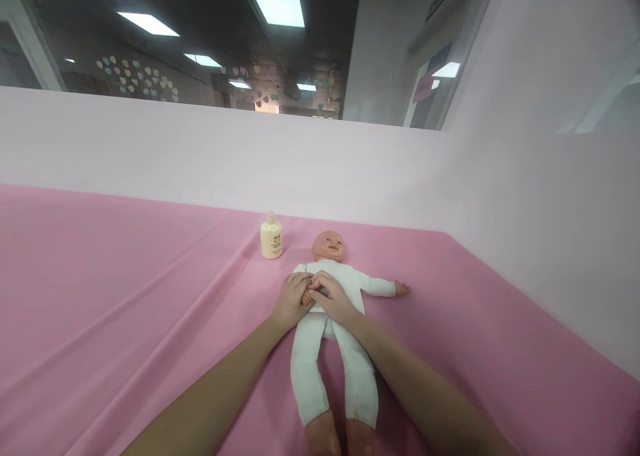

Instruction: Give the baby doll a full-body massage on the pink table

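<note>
A baby doll (309,363) in a white outfit lies on its back, head away from me and feet towards me. My left hand (291,301) is closed round the doll's bent arm on the left side. The doll's small hand (307,298) shows between my two hands, over its belly. My right hand (334,299) is closed, its thumb and fingers on that same small hand, which they partly hide. The doll's other arm (377,286) lies stretched out to the right, free of my hands.
A cream-coloured bottle (271,239) stands upright to the left of the doll's head. Underneath is a pink sheet (125,296) with long creases. A white wall (200,149) with a window (200,36) rises behind, and another wall (560,196) on the right.
</note>
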A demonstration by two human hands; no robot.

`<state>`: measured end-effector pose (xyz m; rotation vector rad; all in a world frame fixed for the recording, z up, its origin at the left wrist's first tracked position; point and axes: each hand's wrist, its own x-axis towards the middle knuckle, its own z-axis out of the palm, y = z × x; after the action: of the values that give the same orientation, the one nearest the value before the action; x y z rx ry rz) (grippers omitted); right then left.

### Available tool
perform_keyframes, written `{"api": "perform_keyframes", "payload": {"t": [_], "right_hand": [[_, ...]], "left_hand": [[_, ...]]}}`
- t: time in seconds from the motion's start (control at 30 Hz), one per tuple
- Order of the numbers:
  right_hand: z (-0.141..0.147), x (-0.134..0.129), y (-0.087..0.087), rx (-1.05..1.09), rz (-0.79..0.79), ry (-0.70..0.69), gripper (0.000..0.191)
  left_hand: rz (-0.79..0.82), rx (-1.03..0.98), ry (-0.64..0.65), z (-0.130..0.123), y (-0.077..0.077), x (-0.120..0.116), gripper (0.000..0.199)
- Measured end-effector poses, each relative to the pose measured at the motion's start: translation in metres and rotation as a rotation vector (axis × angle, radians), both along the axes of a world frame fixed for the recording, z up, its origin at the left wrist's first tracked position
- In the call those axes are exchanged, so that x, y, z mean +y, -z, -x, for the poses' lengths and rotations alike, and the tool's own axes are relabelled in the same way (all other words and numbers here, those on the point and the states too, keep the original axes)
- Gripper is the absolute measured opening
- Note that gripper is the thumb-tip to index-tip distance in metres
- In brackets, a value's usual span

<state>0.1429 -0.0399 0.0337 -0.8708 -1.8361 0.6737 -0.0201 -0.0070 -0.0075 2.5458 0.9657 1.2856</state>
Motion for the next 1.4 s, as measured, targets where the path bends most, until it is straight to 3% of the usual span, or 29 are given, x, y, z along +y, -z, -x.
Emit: {"api": "perform_keyframes", "payload": {"t": [0.13, 0.27, 0.37, 0.7, 1.03, 1.27, 1.4], "right_hand": [[-0.001, 0.001, -0.001, -0.025, 0.017, 0.038, 0.017], [0.0, -0.007, -0.007, -0.11, 0.049, 0.056, 0.007], [0.002, -0.012, -0.01, -0.157, 0.094, 0.051, 0.026], [0.0, 0.0, 0.004, -0.158, 0.031, 0.075, 0.026], [-0.001, 0.0, 0.006, -0.139, 0.054, 0.078, 0.021], [-0.002, -0.002, 0.003, -0.093, 0.063, 0.096, 0.017], [0.0, -0.003, 0.0, -0.01, 0.068, 0.098, 0.02]], "left_hand": [[0.011, 0.017, -0.009, 0.003, -0.004, -0.003, 0.023], [0.022, 0.004, 0.013, 0.004, -0.01, -0.003, 0.019], [0.051, 0.019, 0.043, 0.005, -0.012, -0.001, 0.012], [0.21, -0.112, 0.116, 0.002, -0.005, 0.0, 0.017], [0.293, -0.149, 0.114, 0.002, -0.01, -0.003, 0.016], [0.206, -0.211, 0.073, 0.01, 0.007, 0.018, 0.03], [0.241, -0.213, 0.037, 0.012, 0.015, 0.025, 0.033]]}}
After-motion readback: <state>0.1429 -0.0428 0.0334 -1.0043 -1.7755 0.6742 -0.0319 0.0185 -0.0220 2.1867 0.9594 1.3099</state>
